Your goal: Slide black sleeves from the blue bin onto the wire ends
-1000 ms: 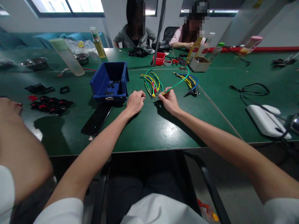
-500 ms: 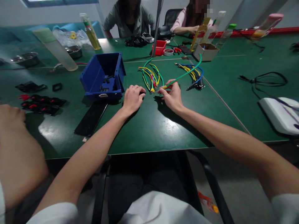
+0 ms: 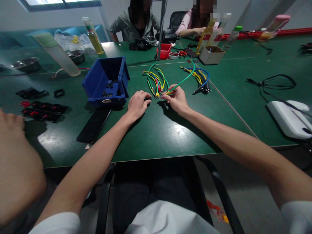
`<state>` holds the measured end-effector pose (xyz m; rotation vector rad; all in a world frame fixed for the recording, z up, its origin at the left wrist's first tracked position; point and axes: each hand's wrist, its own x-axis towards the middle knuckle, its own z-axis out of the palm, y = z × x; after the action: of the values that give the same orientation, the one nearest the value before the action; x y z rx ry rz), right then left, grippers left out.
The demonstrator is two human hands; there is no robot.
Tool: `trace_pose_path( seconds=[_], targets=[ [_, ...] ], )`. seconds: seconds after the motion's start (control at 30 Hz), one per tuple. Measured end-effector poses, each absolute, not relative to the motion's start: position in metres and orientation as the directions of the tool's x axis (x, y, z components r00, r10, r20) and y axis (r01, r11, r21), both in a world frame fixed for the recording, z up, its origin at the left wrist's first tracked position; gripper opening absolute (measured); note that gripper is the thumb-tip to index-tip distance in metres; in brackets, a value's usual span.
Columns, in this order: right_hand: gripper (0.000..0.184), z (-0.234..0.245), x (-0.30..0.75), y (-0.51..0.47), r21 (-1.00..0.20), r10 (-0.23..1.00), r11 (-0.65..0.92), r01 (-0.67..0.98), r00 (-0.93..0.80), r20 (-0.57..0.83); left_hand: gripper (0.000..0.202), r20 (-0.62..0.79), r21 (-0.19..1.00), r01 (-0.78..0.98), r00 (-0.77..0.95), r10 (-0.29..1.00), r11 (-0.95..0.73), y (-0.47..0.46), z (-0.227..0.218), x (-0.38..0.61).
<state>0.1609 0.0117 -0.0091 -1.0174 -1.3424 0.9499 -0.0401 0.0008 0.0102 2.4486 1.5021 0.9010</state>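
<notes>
My right hand [image 3: 178, 100] pinches a green wire [image 3: 187, 76] near its yellow-sleeved end; the wire's free length arcs up and away to the right. My left hand [image 3: 138, 103] rests on the table with fingers bent, thumb and forefinger a little apart, nothing between them. Just beyond and between both hands lies a loose bunch of green and yellow wires [image 3: 156, 79] with metal ends toward me, a few with red parts. To the right of my right hand is a second bunch of yellow and blue wires [image 3: 200, 76] with black ends.
A blue bin [image 3: 104, 95] holding small black parts stands left of my left hand, with a black phone [image 3: 94, 126] before it. Black-and-red parts [image 3: 45, 110] lie far left, near another person's arm [image 3: 20, 175]. A white device [image 3: 287, 118] lies right; bottles and people are at the back.
My right hand has moved the green wire's end slightly left and down, and its free length has swung left and lower. My left hand stays in place. The view has shifted slightly.
</notes>
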Motion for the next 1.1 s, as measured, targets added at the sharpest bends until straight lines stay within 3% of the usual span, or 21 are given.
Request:
trace_pose_path(
  seconds=[0.47, 0.7, 1.1],
  targets=[
    [0.05, -0.016, 0.16, 0.015, -0.96, 0.961, 0.277, -0.041, 0.032, 0.276, 0.012, 0.4, 0.386, 0.77, 0.356, 0.844, -0.508, 0.003, 0.007, -0.04],
    [0.049, -0.009, 0.156, 0.009, -0.967, 0.974, 0.222, -0.125, 0.083, 0.213, 0.011, 0.402, 0.399, 0.768, 0.344, 0.849, -0.5, 0.003, 0.008, -0.041],
    [0.051, -0.003, 0.155, 0.005, -0.978, 0.991, 0.132, -0.161, 0.024, 0.13, 0.01, 0.411, 0.385, 0.749, 0.384, 0.827, -0.539, 0.002, 0.006, -0.04]
  ],
)
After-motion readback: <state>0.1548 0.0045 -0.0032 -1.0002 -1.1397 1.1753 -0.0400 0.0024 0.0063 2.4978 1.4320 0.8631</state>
